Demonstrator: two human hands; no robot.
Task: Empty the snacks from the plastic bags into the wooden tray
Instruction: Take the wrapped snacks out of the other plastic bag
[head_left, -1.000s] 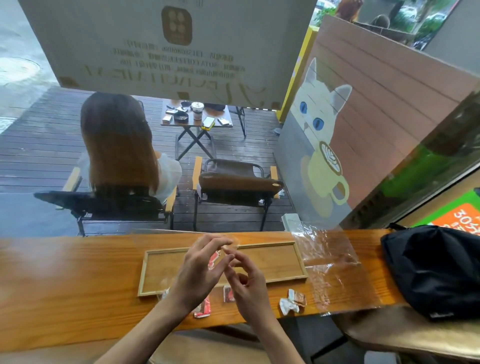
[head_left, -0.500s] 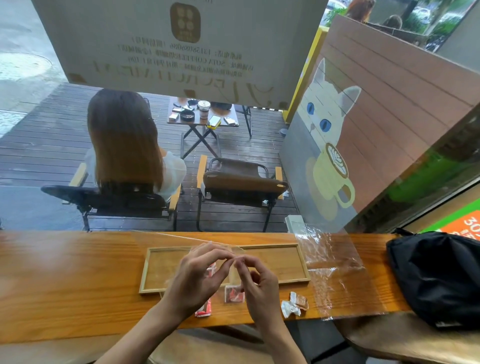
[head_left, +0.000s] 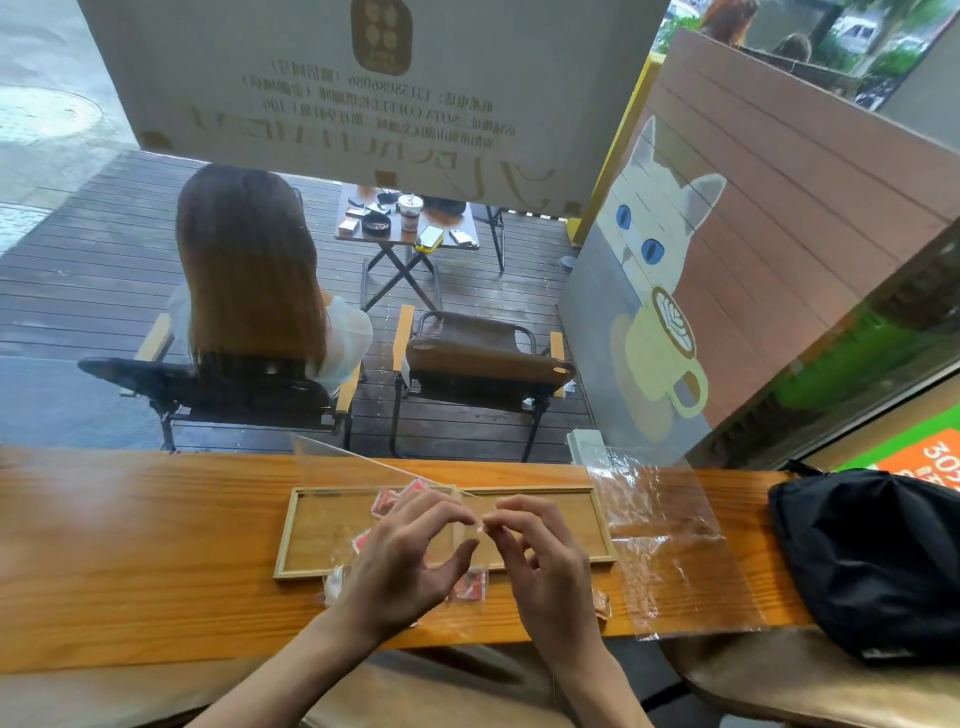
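Note:
A shallow wooden tray (head_left: 597, 525) lies on the counter in front of me. Over it I hold a clear plastic bag (head_left: 343, 473). My left hand (head_left: 410, 561) and my right hand (head_left: 540, 566) pinch its edge side by side, fingertips almost touching. Red-wrapped snacks (head_left: 387, 501) show through the bag above the tray's left half; whether they rest in the tray I cannot tell. One red snack (head_left: 470, 590) lies on the counter just in front of the tray, between my hands. Another snack (head_left: 602, 605) peeks out to the right of my right wrist.
A flattened clear plastic bag (head_left: 670, 545) lies on the counter right of the tray. Further right sits a black fabric bag (head_left: 872, 561). The wooden counter (head_left: 130, 545) runs along a window; outside are chairs and a seated person.
The clear bag now stretches up and left over the tray, and red snacks show above its left half. My hands have shifted slightly and still pinch the bag's edge.

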